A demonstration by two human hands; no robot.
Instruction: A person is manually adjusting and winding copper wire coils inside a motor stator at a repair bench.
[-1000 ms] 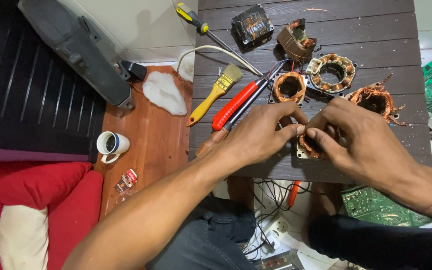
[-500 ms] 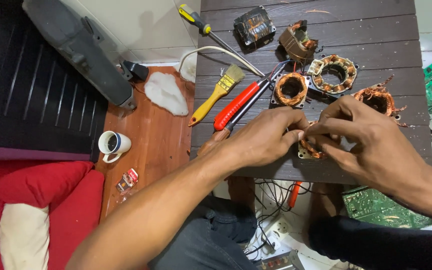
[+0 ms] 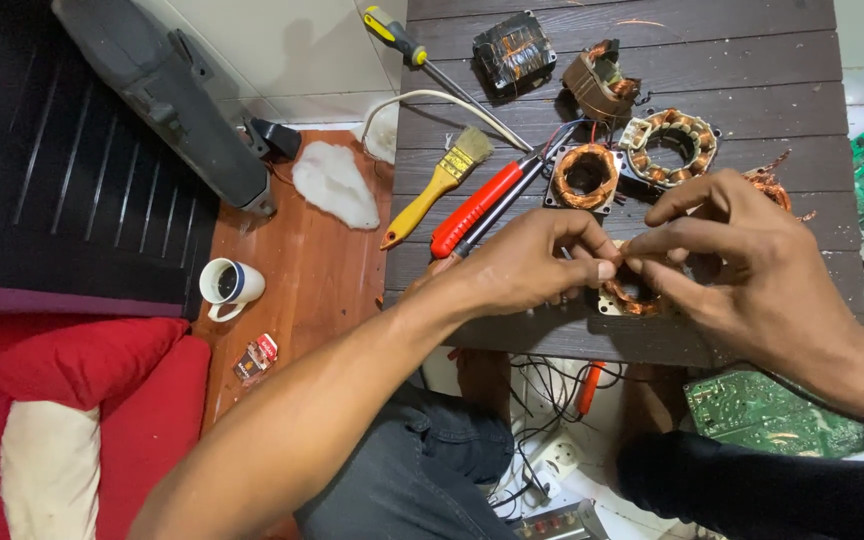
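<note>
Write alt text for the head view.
Both hands, left hand and right hand, pinch at a copper-wound coil on a dark slatted table. Beyond lie more coils, a red-handled tool and a yellow brush.

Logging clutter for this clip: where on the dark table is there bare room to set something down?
Bare slats lie top right of the table, beyond the ring stator, and top left beside the screwdriver. It is crowded mid-table around the square coil, and where both hands meet over the copper winding.

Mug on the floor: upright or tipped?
Upright. The mug stands on the wooden floor, its round mouth facing up with dark liquid inside.
</note>
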